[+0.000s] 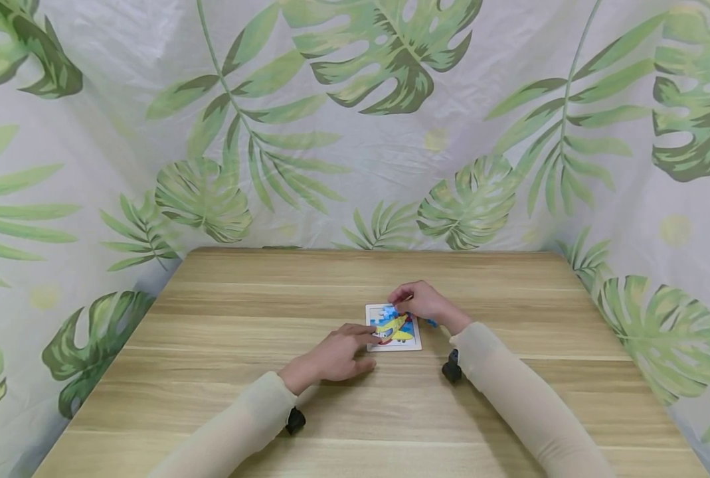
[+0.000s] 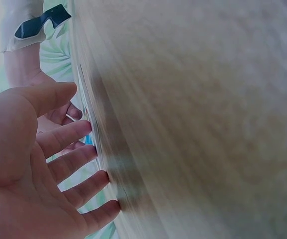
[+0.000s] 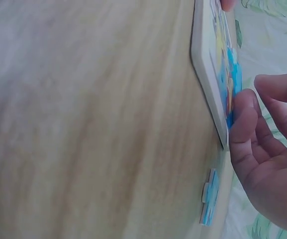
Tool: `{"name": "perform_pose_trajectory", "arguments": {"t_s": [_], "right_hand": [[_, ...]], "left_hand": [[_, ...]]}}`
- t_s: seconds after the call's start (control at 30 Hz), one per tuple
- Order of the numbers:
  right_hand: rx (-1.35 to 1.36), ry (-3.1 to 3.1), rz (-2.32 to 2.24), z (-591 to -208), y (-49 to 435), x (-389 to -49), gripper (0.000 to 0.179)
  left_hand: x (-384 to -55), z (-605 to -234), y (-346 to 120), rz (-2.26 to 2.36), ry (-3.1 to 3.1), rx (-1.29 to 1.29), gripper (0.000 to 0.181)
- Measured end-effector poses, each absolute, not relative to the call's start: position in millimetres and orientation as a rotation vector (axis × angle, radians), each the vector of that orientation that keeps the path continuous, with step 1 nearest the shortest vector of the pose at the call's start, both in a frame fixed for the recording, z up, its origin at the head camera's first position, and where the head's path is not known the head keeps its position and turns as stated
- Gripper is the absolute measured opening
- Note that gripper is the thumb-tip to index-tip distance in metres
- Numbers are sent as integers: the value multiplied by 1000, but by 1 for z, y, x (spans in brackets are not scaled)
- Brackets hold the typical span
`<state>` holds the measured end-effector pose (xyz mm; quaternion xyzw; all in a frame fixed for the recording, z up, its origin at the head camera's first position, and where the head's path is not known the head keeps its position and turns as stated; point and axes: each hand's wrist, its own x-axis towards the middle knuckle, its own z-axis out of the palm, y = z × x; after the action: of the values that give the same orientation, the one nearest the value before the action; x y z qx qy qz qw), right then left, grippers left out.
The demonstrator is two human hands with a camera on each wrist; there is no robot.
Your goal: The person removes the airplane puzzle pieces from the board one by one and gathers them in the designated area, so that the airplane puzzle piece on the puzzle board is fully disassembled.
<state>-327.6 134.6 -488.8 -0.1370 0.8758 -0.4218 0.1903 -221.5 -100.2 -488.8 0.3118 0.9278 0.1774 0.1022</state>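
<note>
Two hands meet over an airplane jigsaw

From the head view we see a small jigsaw puzzle (image 1: 398, 328) lying flat near the middle of the wooden table (image 1: 259, 299). It shows a yellow airplane on blue inside a white frame (image 1: 405, 346), with a pale patch toward its 10 o'clock.

At the puzzle's 8 o'clock we find the left hand (image 1: 339, 352), its fingers straight and spread apart, the foremost ones resting on the puzzle's near-left side. We see its thumb held well away from the fingers.

The right hand (image 1: 425, 302) sits at the puzzle's 2 o'clock, fingers bent against the far-right corner. Blue pieces show beside its fingertips, but we cannot tell whether it pinches one.

At 3 o'clock, just off the frame, we spot a loose blue piece (image 3: 210, 196) on the tabletop. Pale sleeves (image 1: 510, 378) cover both arms, and a leaf-print cloth (image 1: 384, 153) hangs at 12 o'clock, beyond the table.
</note>
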Motion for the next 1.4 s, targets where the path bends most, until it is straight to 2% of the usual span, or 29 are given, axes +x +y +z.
{"name": "perform_pose_trajectory", "arguments": {"t_s": [1.4], "right_hand": [[-403, 2475, -1234, -492, 131, -330, 18]], "left_hand": [[-222, -488, -101, 549, 2734, 933, 44]]}}
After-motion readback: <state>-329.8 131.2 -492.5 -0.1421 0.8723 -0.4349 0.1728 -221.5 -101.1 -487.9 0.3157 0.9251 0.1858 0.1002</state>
